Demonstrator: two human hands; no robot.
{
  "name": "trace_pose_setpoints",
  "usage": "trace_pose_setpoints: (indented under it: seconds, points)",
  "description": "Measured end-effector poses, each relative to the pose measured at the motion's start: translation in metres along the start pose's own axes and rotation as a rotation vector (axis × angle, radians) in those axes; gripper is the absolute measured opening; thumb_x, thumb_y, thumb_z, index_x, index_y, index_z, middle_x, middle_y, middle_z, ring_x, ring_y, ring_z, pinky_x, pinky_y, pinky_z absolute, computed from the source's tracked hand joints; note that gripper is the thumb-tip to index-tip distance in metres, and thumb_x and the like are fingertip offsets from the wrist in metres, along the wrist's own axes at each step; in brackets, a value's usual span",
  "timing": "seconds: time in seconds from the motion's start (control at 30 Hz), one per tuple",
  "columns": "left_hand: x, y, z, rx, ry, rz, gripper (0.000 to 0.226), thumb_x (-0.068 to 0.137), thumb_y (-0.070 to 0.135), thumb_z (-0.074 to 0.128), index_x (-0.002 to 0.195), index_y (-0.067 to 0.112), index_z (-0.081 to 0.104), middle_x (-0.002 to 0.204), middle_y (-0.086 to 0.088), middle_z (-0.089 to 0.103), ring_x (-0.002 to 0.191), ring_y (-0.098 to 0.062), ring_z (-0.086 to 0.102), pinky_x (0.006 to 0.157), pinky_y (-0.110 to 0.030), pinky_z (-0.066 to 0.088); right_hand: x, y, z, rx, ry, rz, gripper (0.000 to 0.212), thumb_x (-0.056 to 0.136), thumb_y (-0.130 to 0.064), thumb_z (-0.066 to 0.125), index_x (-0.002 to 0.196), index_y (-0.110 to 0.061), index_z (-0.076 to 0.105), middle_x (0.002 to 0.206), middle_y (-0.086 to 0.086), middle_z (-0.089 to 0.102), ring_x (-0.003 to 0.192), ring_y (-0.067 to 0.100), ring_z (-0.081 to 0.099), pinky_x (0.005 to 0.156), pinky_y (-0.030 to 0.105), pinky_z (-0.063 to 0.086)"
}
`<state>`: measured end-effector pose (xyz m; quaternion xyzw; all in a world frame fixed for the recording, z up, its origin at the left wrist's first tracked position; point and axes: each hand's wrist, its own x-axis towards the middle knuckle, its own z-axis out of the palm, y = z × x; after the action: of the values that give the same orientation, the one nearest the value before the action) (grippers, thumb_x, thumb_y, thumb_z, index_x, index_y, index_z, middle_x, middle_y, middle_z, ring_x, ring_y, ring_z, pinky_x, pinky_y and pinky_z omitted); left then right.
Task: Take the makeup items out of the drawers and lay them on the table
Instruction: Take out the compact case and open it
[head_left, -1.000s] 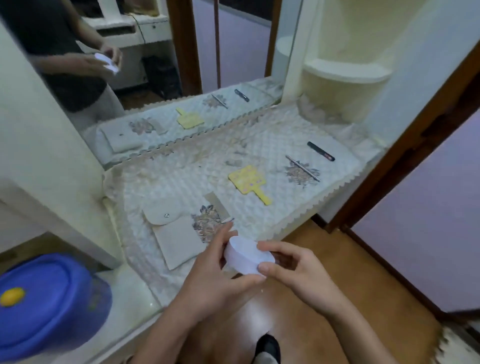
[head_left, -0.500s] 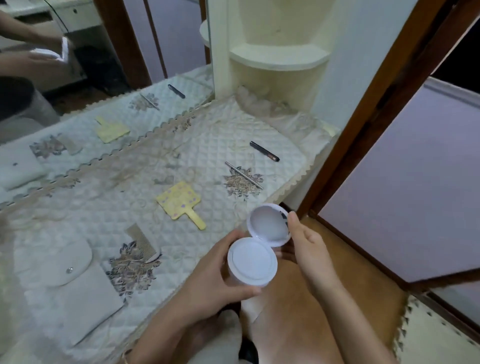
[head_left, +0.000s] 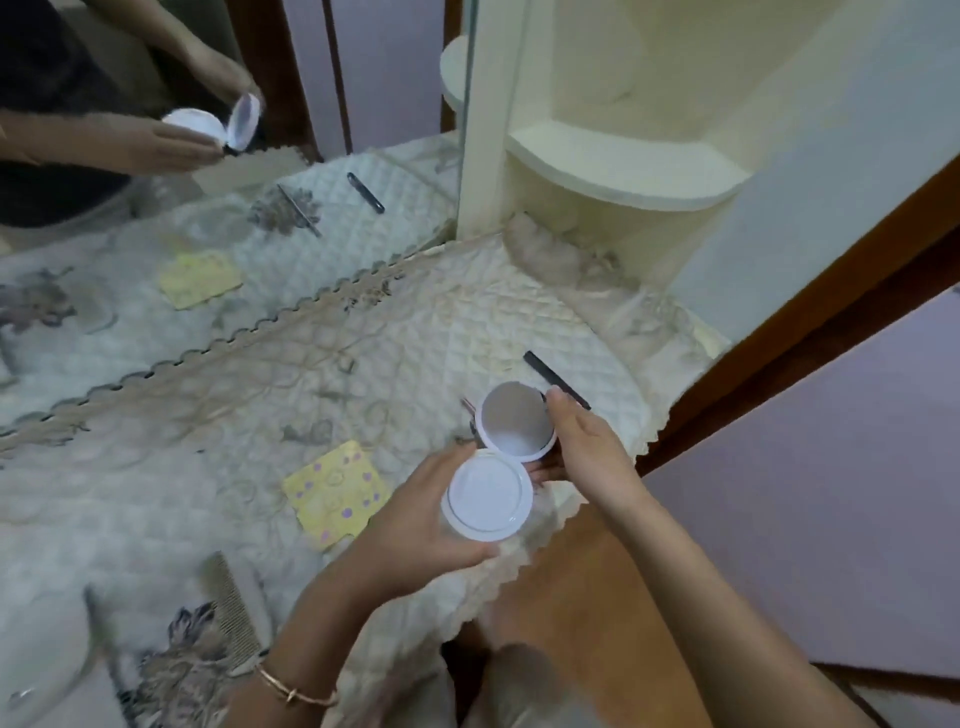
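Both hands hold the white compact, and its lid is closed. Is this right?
Not quite: the head view shows the lid standing open. The left hand and the right hand do hold the white compact.

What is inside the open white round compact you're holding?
In the white round compact, the base shows only a flat white inner cover; the raised lid holds a round mirror. Anything beneath that cover is hidden.
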<state>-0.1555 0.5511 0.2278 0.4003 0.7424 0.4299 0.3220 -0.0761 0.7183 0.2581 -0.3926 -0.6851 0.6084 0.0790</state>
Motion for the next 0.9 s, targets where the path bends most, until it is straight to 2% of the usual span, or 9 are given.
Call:
trace_pose_setpoints:
  seconds: [0.1,0.17,0.27,0.33,0.4,0.53,0.7,0.83,0.9]
  points:
    - [0.018,-0.011,0.004,0.044,0.072,-0.048,0.076,0.054,0.044,0.071,0.118,0.053,0.031,0.121,0.032,0.036,0.113,0.023,0.029,0.094,0.001,0.028,0.034,0.002,0.007,-0.13,-0.076,-0.064,0.046,0.094,-0.049,0.03,0.087,-0.013,0.058,0.075,0.012,0.06,0.064,0.025,0.059,0.067,0.041,0.052]
    - [0.027,-0.025,0.014,0.151,0.144,-0.096,0.084,0.057,0.044,0.07,0.132,0.03,0.035,0.132,0.013,0.038,0.123,-0.001,0.031,0.103,-0.018,0.031,0.057,0.003,0.013,-0.235,-0.164,-0.127,0.047,0.095,-0.045,0.03,0.084,-0.008,0.057,0.077,0.007,0.054,0.07,0.02,0.05,0.067,0.032,0.041]
    - [0.032,-0.034,0.037,0.291,0.346,-0.241,0.084,0.059,0.055,0.059,0.13,0.014,0.042,0.131,-0.004,0.046,0.12,-0.02,0.039,0.094,-0.025,0.036,0.088,0.002,0.021,-0.362,-0.333,-0.221,0.047,0.097,-0.035,0.034,0.09,0.005,0.057,0.084,0.017,0.055,0.074,0.021,0.048,0.055,0.022,0.038]
    - [0.036,-0.036,0.052,0.435,0.415,-0.34,0.079,0.059,0.058,0.054,0.121,0.01,0.049,0.116,-0.008,0.061,0.107,-0.019,0.042,0.084,-0.03,0.048,0.103,0.002,0.027,-0.443,-0.442,-0.278,0.042,0.097,-0.031,0.035,0.084,0.002,0.059,0.079,0.016,0.056,0.071,0.022,0.048,0.057,0.027,0.035]
    - [0.039,-0.036,0.061,0.491,0.488,-0.394,0.075,0.056,0.055,0.061,0.116,0.011,0.048,0.106,-0.008,0.067,0.098,-0.018,0.042,0.081,-0.033,0.051,0.116,0.003,0.035,-0.467,-0.537,-0.291,0.036,0.097,-0.029,0.037,0.082,-0.004,0.059,0.071,0.005,0.054,0.065,0.017,0.047,0.06,0.03,0.033]
    - [0.045,-0.045,0.075,0.537,0.555,-0.497,0.079,0.053,0.046,0.079,0.116,0.01,0.05,0.106,-0.008,0.068,0.1,-0.018,0.047,0.077,-0.034,0.055,0.132,0.008,0.051,-0.469,-0.666,-0.342,0.031,0.096,-0.027,0.04,0.084,-0.006,0.058,0.063,-0.004,0.047,0.059,0.009,0.044,0.057,0.025,0.032]
    - [0.052,-0.05,0.079,0.469,0.576,-0.602,0.074,0.064,0.044,0.073,0.123,0.003,0.054,0.119,-0.015,0.062,0.106,-0.034,0.06,0.085,-0.043,0.051,0.15,0.011,0.056,-0.491,-0.696,-0.375,0.02,0.094,-0.023,0.046,0.1,-0.012,0.062,0.084,-0.005,0.058,0.075,0.01,0.053,0.065,0.018,0.04]
    - [0.056,-0.051,0.07,0.522,0.563,-0.624,0.075,0.048,0.045,0.069,0.11,0.005,0.061,0.103,-0.01,0.069,0.088,-0.031,0.067,0.071,-0.038,0.056,0.164,0.007,0.062,-0.528,-0.673,-0.383,0.021,0.092,-0.02,0.052,0.1,-0.008,0.066,0.085,0.001,0.061,0.08,0.016,0.055,0.072,0.026,0.04]
    - [0.06,-0.052,0.065,0.535,0.589,-0.617,0.077,0.045,0.041,0.069,0.112,0.005,0.061,0.106,-0.01,0.069,0.092,-0.032,0.065,0.077,-0.037,0.054,0.17,0.006,0.068,-0.502,-0.647,-0.322,0.02,0.09,-0.02,0.054,0.098,-0.007,0.068,0.087,0.007,0.066,0.079,0.018,0.057,0.072,0.029,0.043]
